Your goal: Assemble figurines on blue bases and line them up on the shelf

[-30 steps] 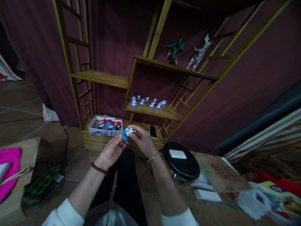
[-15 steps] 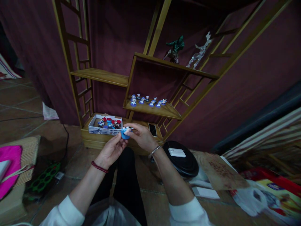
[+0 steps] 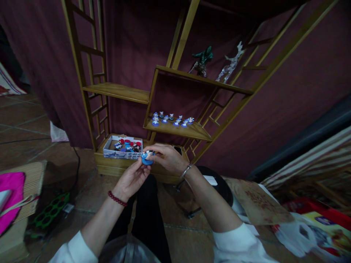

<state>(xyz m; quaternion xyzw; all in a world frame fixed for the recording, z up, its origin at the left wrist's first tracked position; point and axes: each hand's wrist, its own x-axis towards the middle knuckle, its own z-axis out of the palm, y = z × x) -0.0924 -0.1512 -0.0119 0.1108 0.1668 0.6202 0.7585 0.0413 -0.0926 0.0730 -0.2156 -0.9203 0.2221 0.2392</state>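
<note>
Between both hands is a small toy figurine (image 3: 147, 159) with a blue round base and a white upper part. My left hand (image 3: 134, 178) grips the base from below left, thumb and fingers closed on it. From the upper right, my right hand (image 3: 168, 157) pinches the figurine's top, partly covering it. Just behind the hands stands an open box (image 3: 122, 155) of red, blue and dark figurines (image 3: 128, 145). Several white-and-purple figurines (image 3: 165, 119) stand upright on the shelf (image 3: 181, 131) above.
A phone (image 3: 178, 149) lies on the bottom shelf, partly behind my right hand. On the upper shelf stand a dark green statue (image 3: 203, 60) and a clear deer figure (image 3: 231, 63). A black round stool (image 3: 223, 191) is at right, a plastic bag (image 3: 297, 233) beyond. Green rack (image 3: 52, 210) at left.
My right hand and forearm have shifted slightly right and down, now covering more of the stool and phone. The figurine, still held by both hands, has tilted and moved slightly lower.
</note>
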